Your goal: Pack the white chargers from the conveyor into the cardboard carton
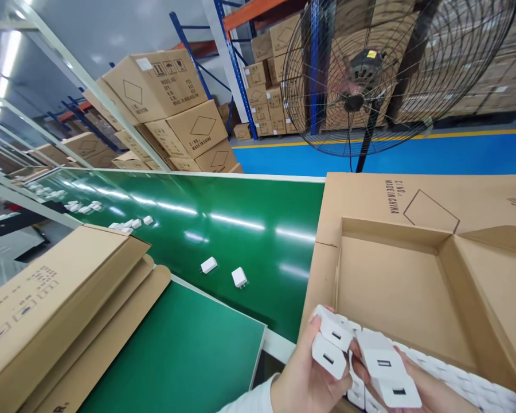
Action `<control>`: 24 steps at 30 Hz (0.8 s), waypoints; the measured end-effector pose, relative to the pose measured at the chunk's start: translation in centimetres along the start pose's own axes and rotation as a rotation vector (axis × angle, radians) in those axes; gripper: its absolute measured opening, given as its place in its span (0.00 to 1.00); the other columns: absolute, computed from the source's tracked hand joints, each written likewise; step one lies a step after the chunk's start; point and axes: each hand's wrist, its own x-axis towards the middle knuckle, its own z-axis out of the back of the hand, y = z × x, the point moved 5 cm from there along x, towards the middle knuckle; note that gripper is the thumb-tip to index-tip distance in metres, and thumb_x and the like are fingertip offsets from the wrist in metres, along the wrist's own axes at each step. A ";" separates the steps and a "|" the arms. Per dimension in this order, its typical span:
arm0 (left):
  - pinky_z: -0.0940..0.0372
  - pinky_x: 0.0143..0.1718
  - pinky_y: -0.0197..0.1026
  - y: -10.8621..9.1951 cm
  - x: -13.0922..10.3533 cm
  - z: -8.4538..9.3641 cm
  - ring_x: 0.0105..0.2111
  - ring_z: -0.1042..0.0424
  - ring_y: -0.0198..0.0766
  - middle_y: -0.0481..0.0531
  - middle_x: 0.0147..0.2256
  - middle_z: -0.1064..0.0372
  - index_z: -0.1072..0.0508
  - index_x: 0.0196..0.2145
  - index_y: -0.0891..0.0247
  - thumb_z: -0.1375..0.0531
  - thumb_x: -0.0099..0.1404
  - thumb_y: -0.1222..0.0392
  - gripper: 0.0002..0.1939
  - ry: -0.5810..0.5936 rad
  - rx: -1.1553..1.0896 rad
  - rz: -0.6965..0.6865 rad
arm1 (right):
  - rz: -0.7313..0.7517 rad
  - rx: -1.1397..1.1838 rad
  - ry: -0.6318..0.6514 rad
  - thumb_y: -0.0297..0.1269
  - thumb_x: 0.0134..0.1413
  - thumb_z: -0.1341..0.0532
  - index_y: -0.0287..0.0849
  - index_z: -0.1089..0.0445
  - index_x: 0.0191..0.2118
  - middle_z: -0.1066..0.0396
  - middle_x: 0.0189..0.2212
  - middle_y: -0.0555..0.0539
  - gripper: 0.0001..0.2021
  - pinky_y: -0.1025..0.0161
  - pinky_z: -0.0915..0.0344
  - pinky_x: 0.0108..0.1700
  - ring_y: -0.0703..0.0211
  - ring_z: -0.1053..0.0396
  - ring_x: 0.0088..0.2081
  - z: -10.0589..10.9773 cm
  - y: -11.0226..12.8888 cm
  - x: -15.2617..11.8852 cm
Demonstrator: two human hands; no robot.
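Note:
My left hand (pixel 301 373) is closed around a pair of white USB charger plugs (pixel 328 357), their port ends facing me. Beside it, my right hand (pixel 434 387) grips two more white USB chargers (pixel 382 362), stacked end to end in view with both ports showing. Both hands are over the near edge of an open cardboard box (pixel 391 275). Inside the box, rows of white chargers (pixel 468 380) lie packed along the near side, partly hidden by my hands and the held pieces. Most of my right fingers are covered by the chargers.
Two loose chargers (pixel 239 277) lie on the green conveyor belt (pixel 258 229), with several more farther left. A folded carton (pixel 60 292) rests at the left by a green work surface (pixel 176 355). Behind the belt stand stacked cartons (pixel 189 129) and a large fan (pixel 353 103).

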 end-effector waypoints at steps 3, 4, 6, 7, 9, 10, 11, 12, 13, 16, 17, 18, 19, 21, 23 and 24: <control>0.53 0.18 0.29 0.0 0.2 0.7 0.20 0.36 0.27 0.47 0.28 0.31 0.33 0.41 0.57 0.41 0.59 0.45 0.17 -0.032 0.008 -0.011 | 0.009 -0.019 -0.012 0.46 0.48 0.35 0.47 0.25 0.40 0.26 0.34 0.50 0.14 0.70 0.36 0.46 0.66 0.30 0.39 0.4 0.0 0.3; 0.50 0.20 0.29 -0.1 0.2 1.0 0.22 0.33 0.29 0.47 0.29 0.31 0.33 0.43 0.56 0.40 0.58 0.45 0.18 -0.048 0.004 -0.023 | 0.008 -0.022 -0.024 0.46 0.49 0.36 0.47 0.25 0.40 0.26 0.35 0.50 0.13 0.70 0.35 0.45 0.65 0.30 0.39 0.7 0.0 0.4; 0.43 0.26 0.32 -0.3 0.2 1.6 0.30 0.30 0.33 0.47 0.31 0.30 0.35 0.47 0.54 0.38 0.56 0.47 0.23 -0.084 0.002 -0.048 | 0.015 -0.039 -0.052 0.46 0.50 0.37 0.46 0.26 0.41 0.26 0.36 0.49 0.13 0.70 0.33 0.39 0.65 0.30 0.37 1.0 -0.2 0.4; 0.42 0.29 0.33 -0.5 0.1 1.9 0.33 0.30 0.34 0.47 0.33 0.31 0.37 0.51 0.52 0.37 0.56 0.48 0.25 -0.104 0.011 -0.059 | 0.023 -0.050 -0.060 0.46 0.50 0.37 0.46 0.26 0.40 0.26 0.35 0.49 0.13 0.70 0.33 0.36 0.64 0.30 0.36 1.0 -0.2 0.4; 0.41 0.33 0.34 -1.0 0.1 2.1 0.37 0.30 0.35 0.48 0.35 0.31 0.43 0.56 0.49 0.39 0.58 0.48 0.30 -0.131 0.072 -0.070 | 0.045 -0.061 -0.070 0.47 0.49 0.36 0.45 0.26 0.39 0.26 0.34 0.49 0.14 0.71 0.33 0.33 0.65 0.30 0.35 0.7 -0.1 0.2; 0.41 0.35 0.34 -1.4 0.2 1.9 0.38 0.31 0.35 0.48 0.37 0.31 0.46 0.58 0.49 0.40 0.59 0.47 0.31 -0.133 0.130 -0.079 | 0.058 -0.063 -0.071 0.47 0.49 0.36 0.44 0.26 0.38 0.27 0.33 0.49 0.14 0.71 0.33 0.33 0.65 0.30 0.34 0.6 0.1 0.0; 0.41 0.36 0.34 -2.0 0.4 1.7 0.40 0.31 0.36 0.49 0.39 0.31 0.47 0.59 0.49 0.41 0.60 0.47 0.31 -0.132 0.208 -0.098 | 0.069 -0.074 -0.068 0.48 0.49 0.36 0.43 0.26 0.37 0.27 0.32 0.49 0.14 0.71 0.34 0.34 0.66 0.30 0.33 0.6 0.5 -0.3; 0.41 0.38 0.35 -2.8 0.8 1.2 0.42 0.32 0.36 0.50 0.41 0.32 0.47 0.59 0.50 0.42 0.61 0.46 0.31 -0.130 0.316 -0.131 | 0.072 -0.103 -0.063 0.48 0.49 0.36 0.43 0.27 0.37 0.27 0.32 0.49 0.14 0.70 0.34 0.34 0.66 0.30 0.33 0.7 1.0 -0.8; 0.41 0.39 0.35 -3.6 1.4 0.5 0.43 0.33 0.37 0.51 0.42 0.33 0.44 0.58 0.52 0.42 0.61 0.47 0.29 -0.122 0.456 -0.170 | 0.072 -0.158 -0.062 0.49 0.49 0.37 0.43 0.28 0.38 0.27 0.32 0.49 0.15 0.70 0.35 0.33 0.65 0.30 0.32 0.9 1.8 -1.4; 0.41 0.40 0.37 -5.5 4.4 -2.2 0.40 0.34 0.37 0.53 0.40 0.33 0.34 0.48 0.62 0.40 0.58 0.49 0.22 -0.050 0.975 -0.279 | 0.152 -0.536 -0.155 0.53 0.45 0.36 0.45 0.31 0.45 0.27 0.35 0.46 0.23 0.67 0.36 0.31 0.59 0.30 0.35 2.6 6.0 -4.1; 0.41 0.39 0.37 -5.6 5.8 -3.0 0.38 0.34 0.38 0.53 0.38 0.32 0.32 0.44 0.64 0.39 0.57 0.49 0.21 -0.017 1.147 -0.290 | 0.208 -0.730 -0.246 0.53 0.43 0.35 0.46 0.33 0.47 0.28 0.37 0.45 0.25 0.65 0.35 0.34 0.56 0.30 0.38 3.5 7.8 -5.3; 0.40 0.37 0.37 -5.4 7.2 -3.8 0.36 0.33 0.38 0.52 0.36 0.32 0.32 0.42 0.64 0.38 0.56 0.50 0.20 0.021 1.308 -0.289 | 0.272 -0.946 -0.365 0.52 0.43 0.34 0.46 0.33 0.48 0.29 0.40 0.44 0.26 0.62 0.35 0.37 0.53 0.32 0.40 4.4 9.8 -6.5; 0.40 0.36 0.38 -4.9 8.6 -4.4 0.34 0.33 0.38 0.52 0.35 0.31 0.32 0.42 0.64 0.38 0.55 0.50 0.20 0.062 1.453 -0.286 | 0.340 -1.169 -0.501 0.50 0.43 0.34 0.46 0.33 0.47 0.30 0.42 0.43 0.25 0.58 0.36 0.40 0.50 0.33 0.41 5.1 11.6 -7.7; 0.40 0.34 0.38 -3.2 11.4 -5.3 0.33 0.32 0.40 0.51 0.34 0.30 0.32 0.43 0.62 0.37 0.53 0.50 0.22 0.163 1.719 -0.297 | 0.455 -1.549 -0.746 0.48 0.41 0.33 0.47 0.29 0.43 0.30 0.42 0.42 0.22 0.51 0.38 0.43 0.43 0.35 0.43 6.4 14.4 -9.9; 0.40 0.36 0.40 -0.8 13.7 -6.1 0.35 0.31 0.42 0.52 0.36 0.29 0.31 0.43 0.61 0.36 0.52 0.50 0.22 0.291 1.937 -0.341 | 0.544 -1.795 -0.873 0.48 0.40 0.33 0.49 0.27 0.39 0.30 0.40 0.41 0.18 0.46 0.44 0.50 0.38 0.38 0.46 7.6 15.6 -11.4; 0.39 0.38 0.41 0.5 14.7 -6.3 0.37 0.31 0.44 0.53 0.38 0.29 0.31 0.43 0.61 0.36 0.53 0.50 0.21 0.354 2.028 -0.368 | 0.563 -1.883 -0.886 0.49 0.41 0.34 0.49 0.26 0.39 0.29 0.39 0.41 0.17 0.44 0.48 0.53 0.37 0.39 0.48 8.2 15.8 -11.9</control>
